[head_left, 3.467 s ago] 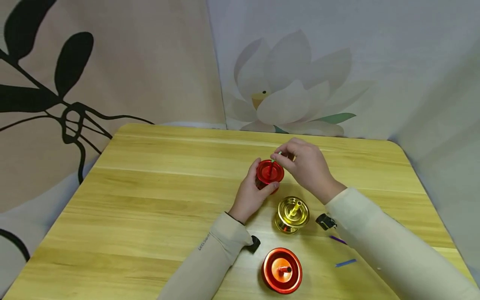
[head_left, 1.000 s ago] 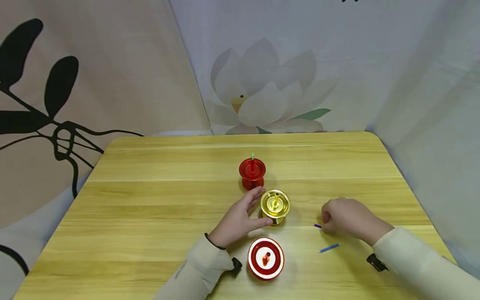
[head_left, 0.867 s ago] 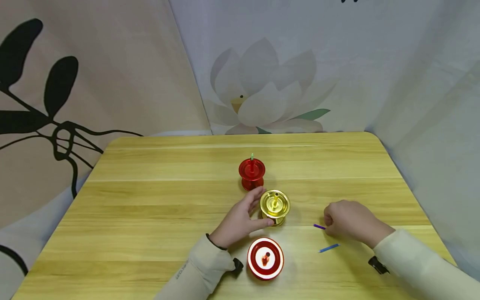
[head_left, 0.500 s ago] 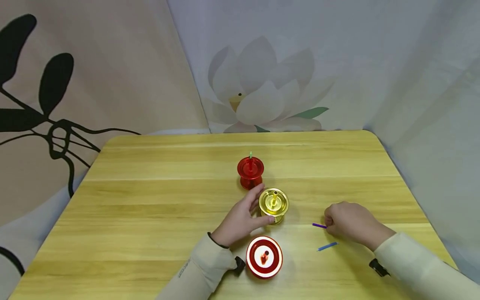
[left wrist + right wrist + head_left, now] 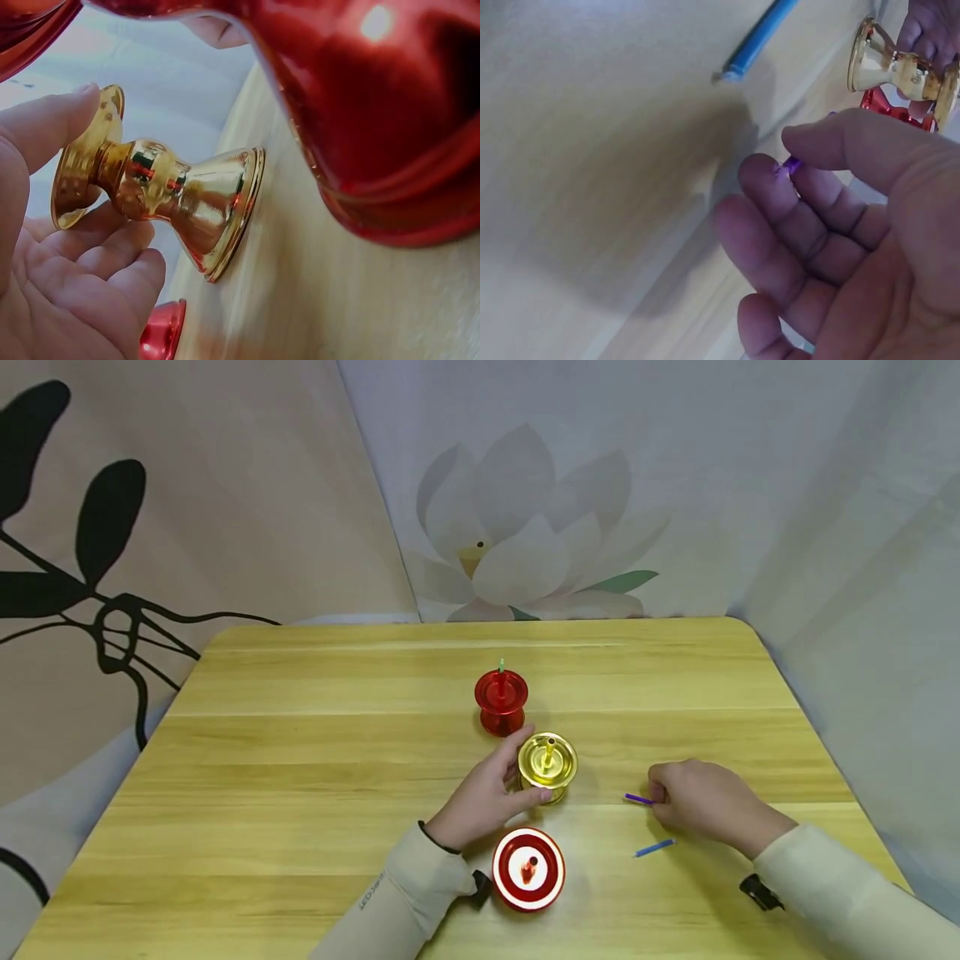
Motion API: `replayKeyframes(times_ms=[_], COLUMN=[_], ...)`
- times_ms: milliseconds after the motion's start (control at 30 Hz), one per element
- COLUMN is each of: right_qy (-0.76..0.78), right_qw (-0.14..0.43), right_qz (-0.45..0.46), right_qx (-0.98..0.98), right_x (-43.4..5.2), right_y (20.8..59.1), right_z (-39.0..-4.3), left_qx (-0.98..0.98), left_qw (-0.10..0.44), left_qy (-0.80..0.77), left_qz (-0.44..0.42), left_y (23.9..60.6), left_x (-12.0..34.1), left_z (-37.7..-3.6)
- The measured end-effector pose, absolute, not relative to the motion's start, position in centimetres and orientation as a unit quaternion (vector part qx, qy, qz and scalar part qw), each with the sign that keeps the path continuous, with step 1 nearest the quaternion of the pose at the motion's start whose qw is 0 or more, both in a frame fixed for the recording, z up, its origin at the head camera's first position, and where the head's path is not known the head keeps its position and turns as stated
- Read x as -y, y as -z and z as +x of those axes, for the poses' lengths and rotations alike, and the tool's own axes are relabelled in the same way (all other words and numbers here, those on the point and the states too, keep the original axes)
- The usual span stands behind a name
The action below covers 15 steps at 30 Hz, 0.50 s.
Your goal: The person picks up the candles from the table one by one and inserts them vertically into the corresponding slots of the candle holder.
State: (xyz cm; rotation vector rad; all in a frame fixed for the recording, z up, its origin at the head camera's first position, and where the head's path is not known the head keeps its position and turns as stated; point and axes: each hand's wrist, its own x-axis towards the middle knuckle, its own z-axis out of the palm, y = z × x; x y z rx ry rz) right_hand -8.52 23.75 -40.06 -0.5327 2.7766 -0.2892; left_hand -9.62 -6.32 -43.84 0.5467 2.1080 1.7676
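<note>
My left hand point(image 5: 480, 797) holds the gold candle holder point(image 5: 536, 763), which stands upright on the table. In the left wrist view the thumb lies on its dish rim and the fingers curl beneath the dish. To the right, my right hand point(image 5: 701, 797) pinches a thin purple candle point(image 5: 636, 798) just above the table. Its wick end point(image 5: 786, 166) shows between thumb and fingertip in the right wrist view. A blue candle point(image 5: 655, 848) lies on the table just in front of that hand.
Behind the gold holder stands a red candle holder point(image 5: 501, 693) with a green candle point(image 5: 502, 665) in its stem. Another red holder point(image 5: 528, 895), shiny on top, stands in front, close to my left wrist. A printed cloth point(image 5: 570, 485) hangs behind the wooden table point(image 5: 300, 760).
From the back red holder, my left hand has moved to the gold holder and my right hand has let go of the green candle. The right hand now pinches the purple candle, slightly raised.
</note>
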Motion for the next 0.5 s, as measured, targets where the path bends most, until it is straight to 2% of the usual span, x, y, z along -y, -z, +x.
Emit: replayKeyframes(times_ms=[500], right_qy=[0.151], right_qw=[0.110], right_qz=[-0.193], right_qx=[-0.963], right_x=[-23.57], right_y=[40.05], right_z=[-8.74], left_qx=[-0.749], left_qw=[0.164], left_qy=[-0.613], left_qz=[0.192], left_y=[43.91], left_x=[6.31], left_z=[-9.45])
